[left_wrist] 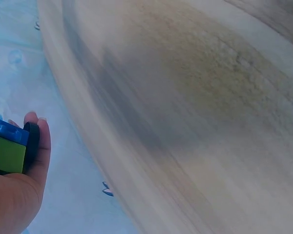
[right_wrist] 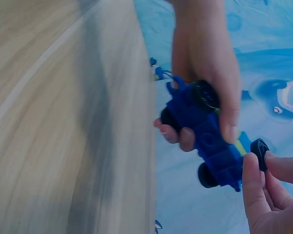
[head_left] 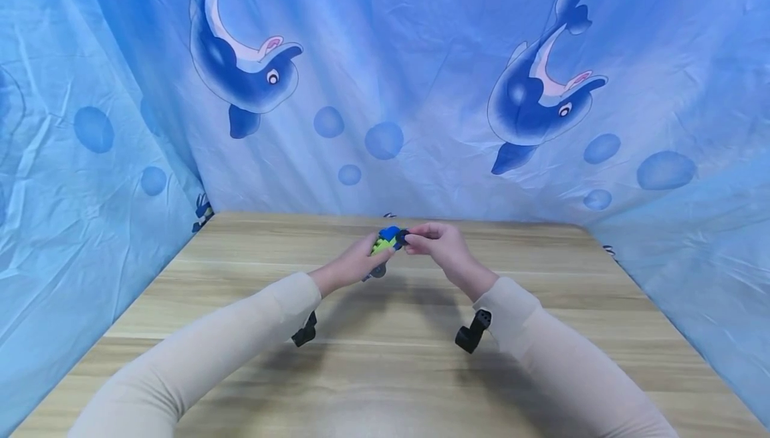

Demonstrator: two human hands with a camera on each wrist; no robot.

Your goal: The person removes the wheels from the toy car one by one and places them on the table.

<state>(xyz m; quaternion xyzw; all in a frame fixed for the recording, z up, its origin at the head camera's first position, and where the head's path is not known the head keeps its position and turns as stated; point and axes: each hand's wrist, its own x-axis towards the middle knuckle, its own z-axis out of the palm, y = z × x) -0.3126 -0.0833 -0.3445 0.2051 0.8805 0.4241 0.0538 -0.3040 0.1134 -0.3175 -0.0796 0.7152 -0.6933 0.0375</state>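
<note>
Plainly, the left hand (head_left: 351, 263) grips one toy car (right_wrist: 211, 139), three wheels (right_wrist: 206, 94) showing; the right hand (head_left: 448, 249) pinches a fourth wheel (right_wrist: 259, 150).

Blue dolphin-print curtain (head_left: 421, 43) behind wood-grain table (head_left: 385, 371).

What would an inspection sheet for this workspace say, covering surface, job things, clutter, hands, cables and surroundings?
Surface: table with light-brown wood grain.
Job things: blue-and-green toy car, held in the air; black wheel at one corner, can't tell whether attached.
Clutter: nothing seen.
Hands: left hand grips the toy car; right hand pinches the black wheel.
Cables: nothing seen.
Surroundings: blue curtain with printed dolphins, behind the table and along both sides.
</note>
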